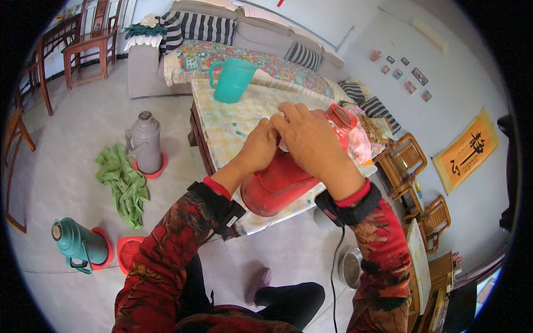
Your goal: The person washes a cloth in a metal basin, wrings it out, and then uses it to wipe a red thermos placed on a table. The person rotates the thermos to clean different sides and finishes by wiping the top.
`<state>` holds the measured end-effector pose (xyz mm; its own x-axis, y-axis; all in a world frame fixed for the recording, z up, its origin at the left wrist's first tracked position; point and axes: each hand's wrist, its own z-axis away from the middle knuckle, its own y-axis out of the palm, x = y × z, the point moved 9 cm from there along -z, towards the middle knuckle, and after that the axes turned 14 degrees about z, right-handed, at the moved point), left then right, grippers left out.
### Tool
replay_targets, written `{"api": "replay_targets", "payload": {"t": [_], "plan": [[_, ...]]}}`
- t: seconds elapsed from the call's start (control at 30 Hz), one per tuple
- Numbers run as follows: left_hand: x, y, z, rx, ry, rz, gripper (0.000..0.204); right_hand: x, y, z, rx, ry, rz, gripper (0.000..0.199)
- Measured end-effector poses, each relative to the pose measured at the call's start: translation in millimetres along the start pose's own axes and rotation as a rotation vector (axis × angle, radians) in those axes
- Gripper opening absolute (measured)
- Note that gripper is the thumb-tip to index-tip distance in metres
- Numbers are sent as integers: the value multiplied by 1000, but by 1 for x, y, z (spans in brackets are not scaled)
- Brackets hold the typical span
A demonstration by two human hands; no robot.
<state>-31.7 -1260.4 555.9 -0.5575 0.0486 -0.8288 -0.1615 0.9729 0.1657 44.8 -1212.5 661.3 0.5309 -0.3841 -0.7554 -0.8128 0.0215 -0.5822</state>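
- Meeting over a red thermos [277, 186], a person's left hand [260, 147] and right hand [313, 145] bunch together, fingers curled nearly closed; what they pinch, if anything, cannot be told.
- The thermos slants across a checked tablecloth [212, 114], mouth away to the right; whether it lies flat is unclear.
- A teal pitcher [232, 83] stands beyond the hands.
- Left on the floor: a grey thermos [147, 144], a green cloth [122, 180].

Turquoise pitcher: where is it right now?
In the head view, the turquoise pitcher stands on the table, toward its far left corner, between the left hand and the sofa.
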Motion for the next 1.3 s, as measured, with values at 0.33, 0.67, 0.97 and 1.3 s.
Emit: {"api": "replay_targets", "payload": {"t": [0.33, 0.67, 0.97, 1.3], "plan": [[-24, -1, 7, -15, 319, -238, 28, -2, -16, 52, -7, -131, -75, 11], [15, 0, 2, 31, -203, 115, 20, -13, -34, 77, 3, -156, -141, 10], [21, -3, -4, 51, 39, -70, 33, 13, -11, 41, -21, -147, -1, 10], [18, 0, -4, 58, -135, 53, 33, -45, -33, 117, -169, 68, -284, 33]]}}
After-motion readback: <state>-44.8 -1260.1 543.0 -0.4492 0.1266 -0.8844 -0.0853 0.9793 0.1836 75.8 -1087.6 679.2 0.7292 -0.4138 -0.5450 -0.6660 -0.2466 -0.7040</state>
